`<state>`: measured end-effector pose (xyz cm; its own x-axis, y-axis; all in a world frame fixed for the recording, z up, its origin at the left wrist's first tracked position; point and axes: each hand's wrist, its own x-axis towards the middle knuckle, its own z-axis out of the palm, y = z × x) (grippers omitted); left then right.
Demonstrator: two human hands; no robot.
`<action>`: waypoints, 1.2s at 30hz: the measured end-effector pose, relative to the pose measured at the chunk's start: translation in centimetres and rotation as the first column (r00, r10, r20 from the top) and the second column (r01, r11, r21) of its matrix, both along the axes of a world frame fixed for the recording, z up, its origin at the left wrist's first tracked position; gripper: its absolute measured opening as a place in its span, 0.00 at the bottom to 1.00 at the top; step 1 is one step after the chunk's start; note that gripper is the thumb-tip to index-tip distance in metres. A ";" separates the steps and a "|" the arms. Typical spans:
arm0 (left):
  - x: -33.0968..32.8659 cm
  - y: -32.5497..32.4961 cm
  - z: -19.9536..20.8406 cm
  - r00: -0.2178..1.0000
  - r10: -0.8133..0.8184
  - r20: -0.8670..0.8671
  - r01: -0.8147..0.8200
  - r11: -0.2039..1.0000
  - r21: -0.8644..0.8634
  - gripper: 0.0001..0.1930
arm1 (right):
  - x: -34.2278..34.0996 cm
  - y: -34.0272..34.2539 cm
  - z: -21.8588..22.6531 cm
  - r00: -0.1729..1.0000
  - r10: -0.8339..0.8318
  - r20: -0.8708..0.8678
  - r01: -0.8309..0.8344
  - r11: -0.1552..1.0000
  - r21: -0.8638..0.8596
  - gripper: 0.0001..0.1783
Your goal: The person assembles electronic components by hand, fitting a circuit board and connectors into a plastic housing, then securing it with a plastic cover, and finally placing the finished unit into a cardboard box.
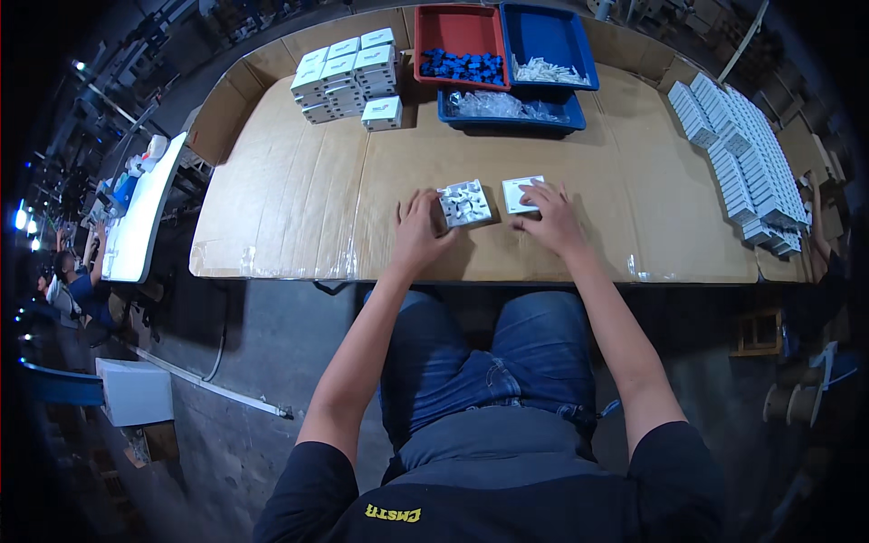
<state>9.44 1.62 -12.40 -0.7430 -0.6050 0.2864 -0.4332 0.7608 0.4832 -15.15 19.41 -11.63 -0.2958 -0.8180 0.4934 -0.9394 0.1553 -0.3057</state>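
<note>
On the cardboard-topped table, an open white square housing [465, 204] shows several white shaped parts inside it. My left hand [419, 228] rests palm down at its left side, fingers apart and thumb stretched toward its near corner; whether the fingertips touch it is hard to tell. A little to the right lies a flat white square piece [520, 195], apart from the housing and like a cover. My right hand [552, 219] reaches over its right side, with fingers on its top and the thumb bent at the near edge. The fingers partly hide this piece.
Stacked white boxes [339, 77] stand at the back left; a long stack of white units [747, 163] lines the right. At the back, a red tray [457, 36] holds blue pieces, a blue tray [548, 32] white sticks, another blue tray [513, 123] clear plastic. Other people sit left and right.
</note>
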 end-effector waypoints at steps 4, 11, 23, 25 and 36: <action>-0.8 -1.1 -0.4 0.995 0.001 -0.105 -0.004 1.000 -0.029 0.42 | 0.4 -1.4 -0.1 0.992 0.019 0.128 -0.051 0.968 0.247 0.28; -2.0 -2.8 0.4 0.995 -0.091 -0.036 0.091 0.996 -0.003 0.44 | -0.5 -1.1 0.2 0.976 0.013 0.216 -0.063 0.972 0.225 0.21; 1.3 -1.4 1.8 0.984 -0.171 0.043 0.169 0.985 0.032 0.45 | 3.1 4.7 1.6 0.958 -0.011 0.287 -0.050 0.978 0.204 0.11; 1.2 -1.4 1.5 0.984 -0.176 0.035 0.173 0.982 0.078 0.45 | 3.0 4.5 1.7 0.959 -0.029 0.281 -0.035 0.975 0.219 0.10; 2.2 -0.8 1.6 0.991 -0.124 -0.058 0.128 0.989 0.078 0.54 | -7.1 -2.2 6.0 0.972 -0.127 0.200 0.167 0.966 -0.197 0.08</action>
